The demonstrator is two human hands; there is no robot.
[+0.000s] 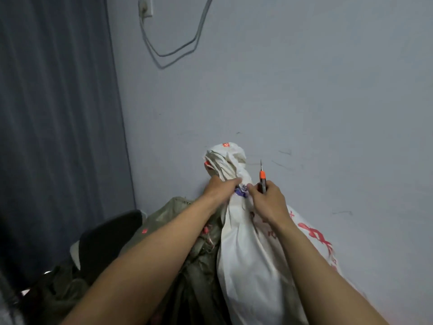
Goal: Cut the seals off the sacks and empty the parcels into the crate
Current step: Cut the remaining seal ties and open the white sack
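Note:
A white sack (248, 259) with red print stands upright against the wall, its neck bunched and tied by a purple seal (241, 191). My left hand (219, 187) grips the neck just left of the seal. My right hand (267, 200) holds an orange-tipped utility knife (262, 177), blade pointing up, while its fingertips touch the seal from the right. The crate is out of sight.
A grey-green woven sack (180, 212) leans to the left of the white one. A dark rounded object (110, 235) sits further left. Behind are a grey wall with a socket and hanging cable (164, 50), and a dark curtain (54, 113) on the left.

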